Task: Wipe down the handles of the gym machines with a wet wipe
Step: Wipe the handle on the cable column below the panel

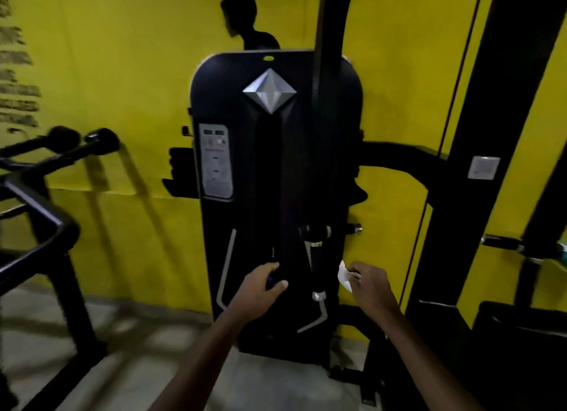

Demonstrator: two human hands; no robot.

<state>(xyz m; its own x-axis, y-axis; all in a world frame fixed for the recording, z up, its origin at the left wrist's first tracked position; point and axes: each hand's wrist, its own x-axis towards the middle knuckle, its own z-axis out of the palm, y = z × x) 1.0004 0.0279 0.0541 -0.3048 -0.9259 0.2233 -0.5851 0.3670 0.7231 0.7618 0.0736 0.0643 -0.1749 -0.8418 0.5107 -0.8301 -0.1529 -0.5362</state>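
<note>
Low at centre, left hand (264, 283) curled round something dark, a sliver of blue showing between thumb and fingers; cannot tell whether a small held object or a part of the machine. Right of it, right hand (369, 283) pinching one white wet wipe (344, 276), the wipe bunched and sticking out from the fingertips toward the left.

Between the two hands, one dark padded handle (316, 264) with chrome collars at top and bottom, long axis close to upright, hanging before the black machine shroud (276, 152). Handle just left of the wipe, near but apart, not touching. Right hand nearer to it than left, and already carrying the wipe, so likely the one to close in: a short sideways reach leftward, then a wrap and a stroke along the upright length.

Further out: two foam-tipped grips (92, 139) on the neighbouring frame at far left, well apart from both hands; one chrome-ended bar (503, 243) at far right, partly lost in shadow. One yellow wall (107, 57) behind all.

Count: two hands, one wipe, one handle within reach.
</note>
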